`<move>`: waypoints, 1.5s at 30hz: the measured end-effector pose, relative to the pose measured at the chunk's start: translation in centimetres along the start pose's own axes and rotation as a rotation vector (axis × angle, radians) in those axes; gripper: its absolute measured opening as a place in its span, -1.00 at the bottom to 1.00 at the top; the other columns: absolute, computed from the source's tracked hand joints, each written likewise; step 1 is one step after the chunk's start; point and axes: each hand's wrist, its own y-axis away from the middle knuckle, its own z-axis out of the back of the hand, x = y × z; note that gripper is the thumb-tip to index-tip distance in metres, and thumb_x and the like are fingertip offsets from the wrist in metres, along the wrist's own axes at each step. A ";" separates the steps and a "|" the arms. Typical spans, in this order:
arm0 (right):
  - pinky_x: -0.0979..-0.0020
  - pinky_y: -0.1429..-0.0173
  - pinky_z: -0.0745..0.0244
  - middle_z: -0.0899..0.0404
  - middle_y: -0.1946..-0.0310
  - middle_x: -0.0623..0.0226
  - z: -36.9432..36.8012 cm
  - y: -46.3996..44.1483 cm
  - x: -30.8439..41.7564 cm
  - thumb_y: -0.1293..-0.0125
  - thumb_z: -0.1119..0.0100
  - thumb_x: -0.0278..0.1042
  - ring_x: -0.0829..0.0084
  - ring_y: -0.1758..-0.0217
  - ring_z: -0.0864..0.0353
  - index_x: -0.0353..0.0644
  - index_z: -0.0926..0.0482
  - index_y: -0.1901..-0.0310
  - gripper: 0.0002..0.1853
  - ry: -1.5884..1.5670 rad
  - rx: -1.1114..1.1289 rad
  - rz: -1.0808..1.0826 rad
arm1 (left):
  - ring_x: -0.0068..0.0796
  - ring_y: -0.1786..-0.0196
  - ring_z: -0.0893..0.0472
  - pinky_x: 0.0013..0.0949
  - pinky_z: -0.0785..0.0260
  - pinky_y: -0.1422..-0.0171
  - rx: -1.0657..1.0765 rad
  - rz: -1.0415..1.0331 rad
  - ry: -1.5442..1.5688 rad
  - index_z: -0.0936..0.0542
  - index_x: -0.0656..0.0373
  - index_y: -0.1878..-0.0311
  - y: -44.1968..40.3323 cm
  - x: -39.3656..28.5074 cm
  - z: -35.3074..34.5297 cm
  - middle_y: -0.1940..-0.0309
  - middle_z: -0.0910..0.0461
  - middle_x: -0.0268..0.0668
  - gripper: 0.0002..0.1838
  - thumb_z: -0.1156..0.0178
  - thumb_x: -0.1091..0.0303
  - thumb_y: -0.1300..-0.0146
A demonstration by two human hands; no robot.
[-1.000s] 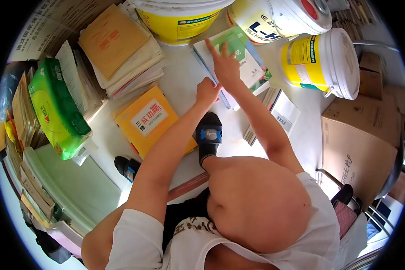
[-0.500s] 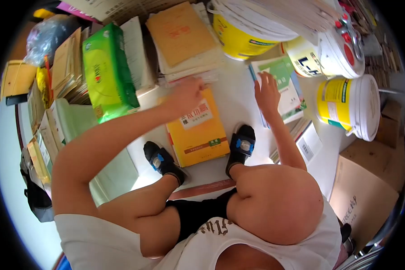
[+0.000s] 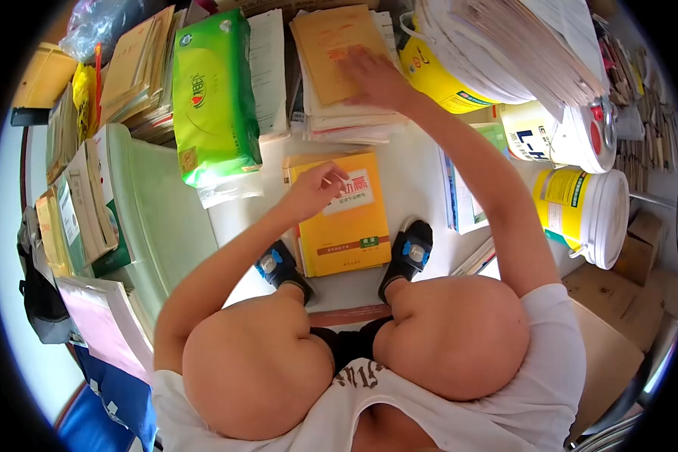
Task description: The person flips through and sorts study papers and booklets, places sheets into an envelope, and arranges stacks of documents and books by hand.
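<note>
A yellow book (image 3: 346, 233) with a white label lies on the floor between my slippered feet. My left hand (image 3: 316, 190) is over the book's upper left part, its fingers loosely bent and apart, with nothing visible in them. Farther up, my right hand (image 3: 380, 79) rests with fingers spread on a brown paper envelope (image 3: 328, 45). That envelope is the top item of a stack of papers (image 3: 354, 128). Left of the stack is a green tissue pack (image 3: 215, 98), with papers behind it.
Yellow-and-white buckets (image 3: 561, 203) stand on the right, with a large paper pile (image 3: 520, 45) above them. Thin books (image 3: 467, 203) lie near the buckets. A pale green bin (image 3: 158, 188) and upright folders (image 3: 90, 203) line the left. Cardboard boxes (image 3: 610, 301) sit at right.
My right hand has moved from the green-and-white book on the right to the brown envelope. My left hand has drawn back slightly toward me over the yellow book. The camera view has shifted.
</note>
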 end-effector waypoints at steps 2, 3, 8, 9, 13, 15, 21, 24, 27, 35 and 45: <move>-0.19 -0.43 -0.37 -0.18 -0.50 -0.17 0.7 -0.5 -0.2 -0.36 -0.17 0.21 -0.15 -0.54 -0.25 -0.05 -0.27 -0.49 -0.21 0.042 0.075 0.042 | -0.46 0.11 -0.69 -0.40 -0.54 -0.06 0.005 0.008 0.102 -0.55 0.25 -0.09 0.5 2.0 -1.1 0.14 -0.66 -0.24 -0.78 -0.07 0.52 -0.42; -0.19 -0.43 -0.37 -0.18 -0.50 -0.17 0.6 -0.5 0.0 -0.36 -0.17 0.21 -0.15 -0.54 -0.25 -0.05 -0.27 -0.49 -0.21 0.045 0.076 0.055 | -0.46 0.11 -0.69 -0.40 -0.54 -0.06 -0.006 0.003 0.109 -0.55 0.25 -0.09 1.0 3.4 -1.2 0.14 -0.66 -0.24 -0.78 -0.07 0.52 -0.42; -0.01 -0.29 -0.56 -0.28 -0.44 -0.15 -0.1 -0.3 0.2 -0.38 -0.18 -0.11 -0.13 -0.47 -0.38 0.08 -0.27 -0.48 -0.34 0.304 0.121 0.053 | -0.42 0.12 -0.70 -0.36 -0.54 -0.02 -0.018 0.012 0.143 -0.54 0.24 -0.11 3.0 7.6 -2.2 0.13 -0.66 -0.23 -0.66 0.08 0.61 -0.33; -0.01 -0.29 -0.56 -0.28 -0.44 -0.15 0.4 -0.7 -0.1 -0.38 -0.18 -0.11 -0.13 -0.47 -0.38 0.08 -0.27 -0.48 -0.34 0.305 0.120 0.061 | -0.42 0.12 -0.70 -0.36 -0.54 -0.02 -0.024 0.009 0.147 -0.54 0.24 -0.11 2.8 7.7 -2.0 0.13 -0.66 -0.23 -0.66 0.08 0.61 -0.33; 0.05 -0.06 -0.65 -0.55 -0.23 0.05 2.9 -0.1 0.6 -0.30 -0.12 -0.41 0.00 -0.18 -0.64 0.07 -0.32 -0.42 -0.38 -0.094 0.240 -0.210 | -0.46 -0.03 -0.66 -0.34 -0.52 -0.17 -0.015 0.145 0.466 -0.47 0.18 -0.26 2.0 8.1 -2.6 -0.03 -0.62 -0.25 -0.67 -0.01 0.44 -0.47; 0.06 0.00 -0.66 -0.63 -0.14 0.10 3.8 1.2 2.1 -0.27 -0.10 -0.46 0.02 -0.05 -0.71 0.05 -0.33 -0.40 -0.38 -0.082 0.269 -0.283 | -0.44 -0.08 -0.64 -0.30 -0.51 -0.21 -0.056 0.130 0.456 -0.43 0.17 -0.32 1.9 7.4 -2.1 -0.09 -0.60 -0.24 -0.64 -0.02 0.30 -0.54; 0.10 0.06 -0.67 -0.65 -0.09 0.05 8.5 8.5 9.5 -0.27 -0.01 -0.55 0.00 0.06 -0.73 0.03 -0.39 -0.35 -0.42 -0.297 0.333 -0.322 | -0.24 -0.40 -0.48 -0.05 -0.36 -0.45 -0.092 0.163 1.110 -0.31 0.18 -0.47 -0.2 5.1 -0.6 -0.37 -0.47 -0.15 -0.27 0.20 -0.27 -0.57; 0.14 0.03 -0.68 -0.61 -0.20 0.10 9.4 10.7 12.5 -0.32 -0.05 -0.46 0.05 -0.07 -0.70 0.00 -0.41 -0.34 -0.48 -0.381 0.192 -0.271 | -0.19 -0.44 -0.46 0.03 -0.33 -0.48 0.058 0.092 1.292 -0.30 0.17 -0.48 -0.2 2.3 -0.5 -0.38 -0.46 -0.13 -0.23 0.16 -0.31 -0.54; 0.16 -0.02 -0.67 -0.53 -0.31 0.14 9.6 12.5 14.6 -0.34 -0.15 -0.32 0.10 -0.22 -0.64 -0.01 -0.43 -0.34 -0.49 -0.432 0.220 -0.246 | -0.24 -0.34 -0.55 -0.08 -0.44 -0.39 0.047 0.024 1.232 -0.33 0.07 -0.46 -0.5 1.4 -1.3 -0.34 -0.49 -0.18 -0.36 0.05 -0.19 -0.55; 0.18 -0.34 -0.49 -0.46 -0.35 0.06 4.6 17.4 14.3 -0.45 -0.20 -0.25 0.03 -0.27 -0.58 -0.21 -0.38 -0.38 -0.47 -0.507 -0.074 -0.588 | -0.48 -0.09 -0.64 -0.37 -0.54 -0.14 -0.061 0.118 0.417 -0.35 0.16 -0.40 0.4 6.0 -2.5 -0.17 -0.57 -0.31 -0.49 -0.19 0.40 -0.43; 0.31 -0.24 -0.52 -0.63 -0.15 0.20 2.8 16.3 17.1 -0.52 -0.18 -0.21 0.34 -0.19 -0.63 -0.26 -0.39 -0.31 -0.54 -1.396 -0.092 -0.827 | -0.42 -0.25 -0.56 -0.29 -0.49 -0.31 -0.095 0.234 0.538 -0.35 0.21 -0.43 3.7 7.4 -3.6 -0.24 -0.56 -0.27 -0.42 -0.30 0.37 -0.41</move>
